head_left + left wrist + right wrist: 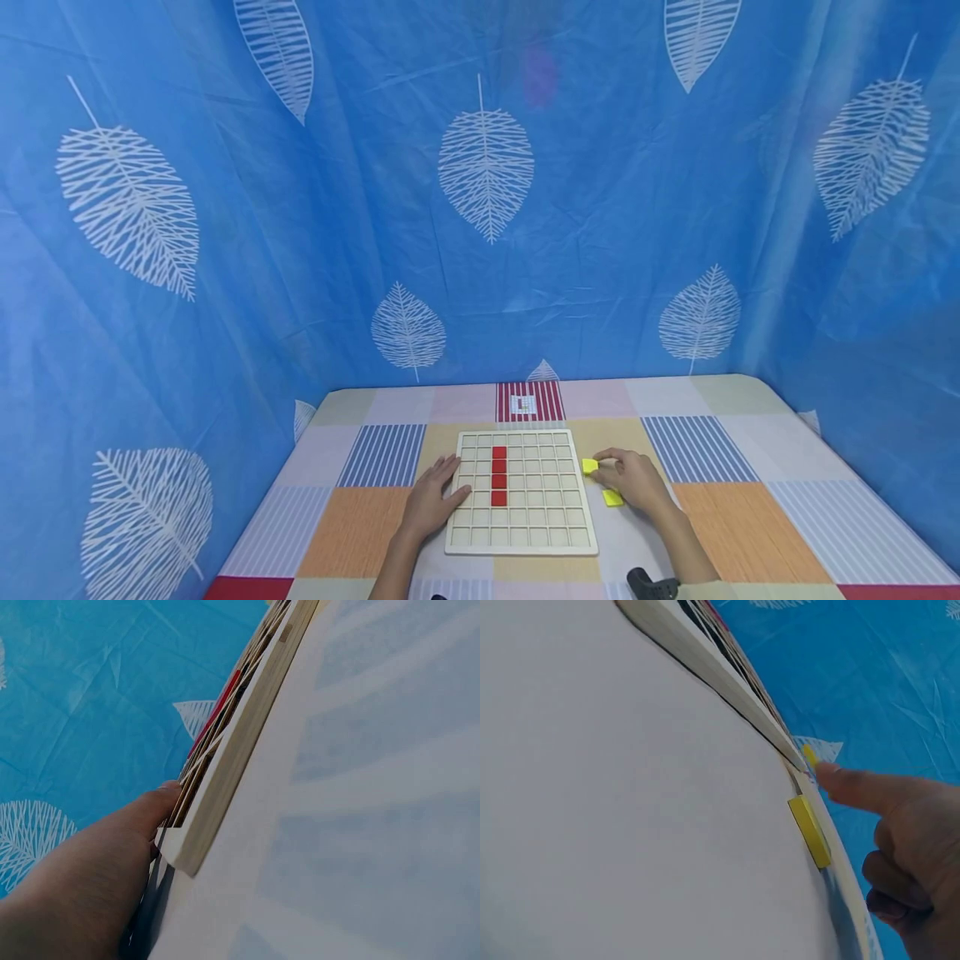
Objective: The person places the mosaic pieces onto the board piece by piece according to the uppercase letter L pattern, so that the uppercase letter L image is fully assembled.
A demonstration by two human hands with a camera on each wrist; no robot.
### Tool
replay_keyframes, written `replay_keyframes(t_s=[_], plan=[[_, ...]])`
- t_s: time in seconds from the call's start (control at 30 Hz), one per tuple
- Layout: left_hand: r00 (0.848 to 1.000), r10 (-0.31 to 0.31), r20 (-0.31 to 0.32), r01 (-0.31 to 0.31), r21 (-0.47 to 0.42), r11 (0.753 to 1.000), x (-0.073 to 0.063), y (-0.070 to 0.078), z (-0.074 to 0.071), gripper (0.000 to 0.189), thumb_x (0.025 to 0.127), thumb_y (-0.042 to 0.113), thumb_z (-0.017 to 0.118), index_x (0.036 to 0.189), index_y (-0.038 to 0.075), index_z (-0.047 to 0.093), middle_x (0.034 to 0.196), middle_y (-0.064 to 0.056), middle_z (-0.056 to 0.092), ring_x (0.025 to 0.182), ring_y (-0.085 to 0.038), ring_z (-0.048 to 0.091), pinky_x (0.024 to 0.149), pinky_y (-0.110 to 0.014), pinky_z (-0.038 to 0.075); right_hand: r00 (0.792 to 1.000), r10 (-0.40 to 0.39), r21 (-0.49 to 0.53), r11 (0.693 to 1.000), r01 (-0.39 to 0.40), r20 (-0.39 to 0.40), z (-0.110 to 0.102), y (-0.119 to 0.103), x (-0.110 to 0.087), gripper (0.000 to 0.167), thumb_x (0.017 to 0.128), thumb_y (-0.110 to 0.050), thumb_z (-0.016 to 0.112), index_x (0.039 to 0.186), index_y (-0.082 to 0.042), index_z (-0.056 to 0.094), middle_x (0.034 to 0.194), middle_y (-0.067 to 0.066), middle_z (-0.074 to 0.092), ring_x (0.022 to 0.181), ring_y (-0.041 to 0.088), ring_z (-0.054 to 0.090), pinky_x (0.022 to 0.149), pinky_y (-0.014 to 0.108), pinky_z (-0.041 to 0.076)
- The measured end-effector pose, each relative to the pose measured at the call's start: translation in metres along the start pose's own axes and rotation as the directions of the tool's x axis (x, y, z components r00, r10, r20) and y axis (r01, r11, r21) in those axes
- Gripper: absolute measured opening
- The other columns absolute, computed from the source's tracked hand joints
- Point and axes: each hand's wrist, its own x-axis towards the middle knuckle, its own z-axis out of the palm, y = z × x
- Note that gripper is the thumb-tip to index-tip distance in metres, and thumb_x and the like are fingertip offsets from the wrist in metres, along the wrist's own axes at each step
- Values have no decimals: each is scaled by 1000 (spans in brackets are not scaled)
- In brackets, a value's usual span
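A pale wooden grid board [521, 551] lies on the table, with several red tiles [499, 482] set in one column of its squares. My left hand [432, 500] rests along the board's left edge, its fingers relaxed and its thumb [159, 804] over the rim. Just off the board's right side, my right hand [636, 482] pinches a yellow tile [590, 467] between thumb and index finger. Its other fingers [896, 881] are curled in. A second yellow tile [613, 498] lies on the cloth beneath that hand.
A small card with a printed grid pattern [522, 404] lies beyond the board. A patchwork cloth [360, 529] covers the table. Blue curtain [592, 250] with white leaves encloses the back and sides. A black band [651, 585] is on the right wrist.
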Motion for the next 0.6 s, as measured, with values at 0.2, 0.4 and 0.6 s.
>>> replay_keyframes(t_s=[0.2,0.4,0.6], plan=[[1000,2,8,-2,7,1000,0,-1,0,59,86,43,61,131,6,51,136,-13,47,129,-35,36,101,-57,30,997,-66,30,997,67,-36,-2,-22,-2,32,76,-34,75,102,-16,69,51,-7,26,47,8,22,42,21,21],[1000,-8,13,8,13,1000,0,-1,1,60,85,44,61,132,7,51,137,-13,47,129,-35,35,101,-57,30,991,-131,78,988,133,-22,5,-50,-5,29,75,-30,76,101,-17,69,49,-7,27,46,6,22,42,20,21],[1000,-20,19,20,5,1000,0,-1,1,60,85,44,61,132,8,51,137,-12,46,129,-36,35,100,-58,30,985,-172,89,981,172,0,19,-71,-8,28,73,-32,77,97,-19,70,48,-10,28,46,5,22,42,20,22]])
